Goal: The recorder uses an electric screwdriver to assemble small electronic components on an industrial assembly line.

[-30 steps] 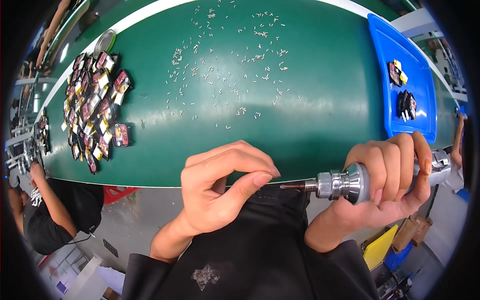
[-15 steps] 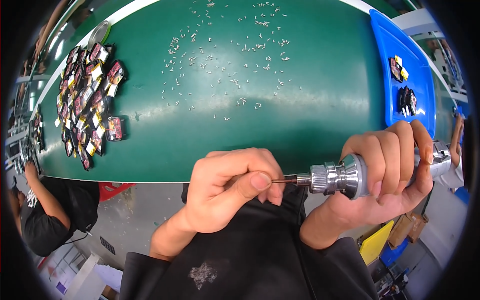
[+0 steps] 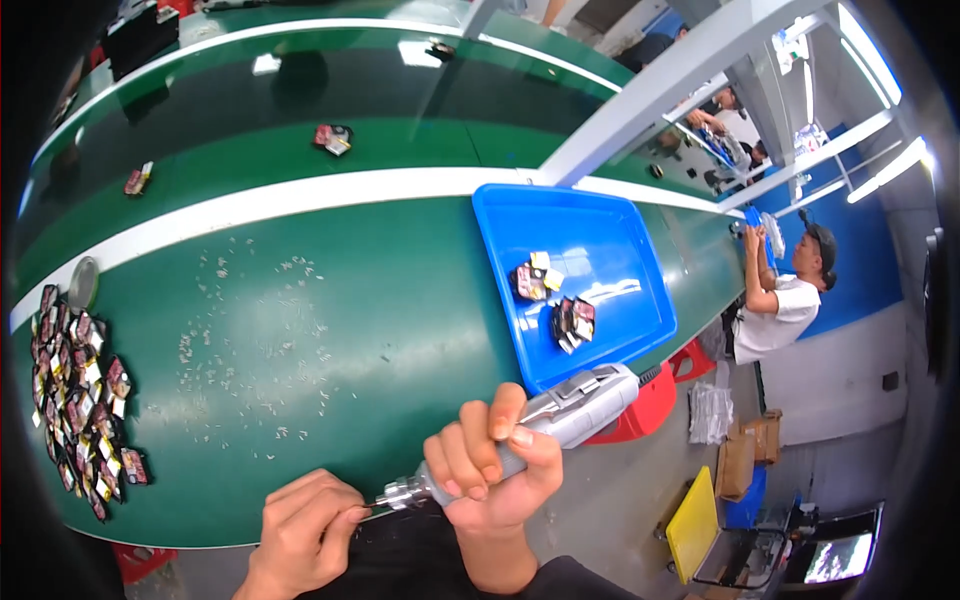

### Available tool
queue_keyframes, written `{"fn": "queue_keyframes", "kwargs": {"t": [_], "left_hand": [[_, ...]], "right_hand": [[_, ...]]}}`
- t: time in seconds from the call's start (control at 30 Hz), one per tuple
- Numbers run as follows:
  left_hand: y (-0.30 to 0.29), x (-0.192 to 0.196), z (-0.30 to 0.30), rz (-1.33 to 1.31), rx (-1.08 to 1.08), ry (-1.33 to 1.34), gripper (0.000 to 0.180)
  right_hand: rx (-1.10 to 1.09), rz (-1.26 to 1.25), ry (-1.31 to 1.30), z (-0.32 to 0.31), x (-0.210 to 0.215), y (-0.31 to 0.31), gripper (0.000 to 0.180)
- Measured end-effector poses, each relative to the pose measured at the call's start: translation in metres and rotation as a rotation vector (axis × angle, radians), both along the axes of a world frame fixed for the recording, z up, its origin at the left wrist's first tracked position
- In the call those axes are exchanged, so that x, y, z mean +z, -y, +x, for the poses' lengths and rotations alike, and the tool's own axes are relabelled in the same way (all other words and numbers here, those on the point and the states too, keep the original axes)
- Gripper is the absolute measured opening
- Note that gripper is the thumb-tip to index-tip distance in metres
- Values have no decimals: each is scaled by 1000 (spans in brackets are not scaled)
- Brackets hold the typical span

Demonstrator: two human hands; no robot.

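Silver and grey, an electric screwdriver [image 3: 540, 425] lies gripped in a worker's right hand [image 3: 490, 465], fingers wrapped around its barrel, just off the near edge of a green workbench [image 3: 380, 300]. Its chrome tip points left to the left hand [image 3: 305, 520], whose fingertips are pinched tight around something too small to make out, right at the bit. Both hands hover above the worker's dark lap, beside the bench's near edge.

Loose small screws [image 3: 250, 340] are scattered across the middle of the green surface. Along its left edge sits a dense cluster of small dark parts [image 3: 80, 400], with a round metal dish [image 3: 82, 283] at its far end. At the right end of the bench rests a blue tray [image 3: 580, 240] holding two small heaps of similar parts [image 3: 555, 300] near its centre. Beyond a white strip runs a darker green conveyor belt [image 3: 250, 110], carrying a few stray parts [image 3: 332, 138]. Further right, another person in a white shirt [image 3: 780, 300] and cap works with raised hands.
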State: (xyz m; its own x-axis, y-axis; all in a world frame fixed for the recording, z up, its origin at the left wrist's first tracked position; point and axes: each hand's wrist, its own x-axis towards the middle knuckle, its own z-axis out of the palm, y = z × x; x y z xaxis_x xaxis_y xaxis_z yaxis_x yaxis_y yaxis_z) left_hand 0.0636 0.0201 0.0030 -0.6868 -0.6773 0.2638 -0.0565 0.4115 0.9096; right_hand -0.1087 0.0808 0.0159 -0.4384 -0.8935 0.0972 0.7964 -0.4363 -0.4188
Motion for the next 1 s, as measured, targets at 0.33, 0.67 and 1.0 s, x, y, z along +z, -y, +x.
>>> {"fn": "queue_keyframes", "kwargs": {"t": [0.33, 0.67, 1.0], "left_hand": [[116, 35, -3, -530, 210, 301, 19], [338, -18, 45, -662, 750, 1061, 31], [117, 24, -39, -871, 12, 424, 42]], "right_hand": [[-259, -15, 117, -25, -15, -2, 10], [-278, 54, 109, -24, -15, -21, 10], [-184, 161, 110, -24, -19, -46, 9]]}}
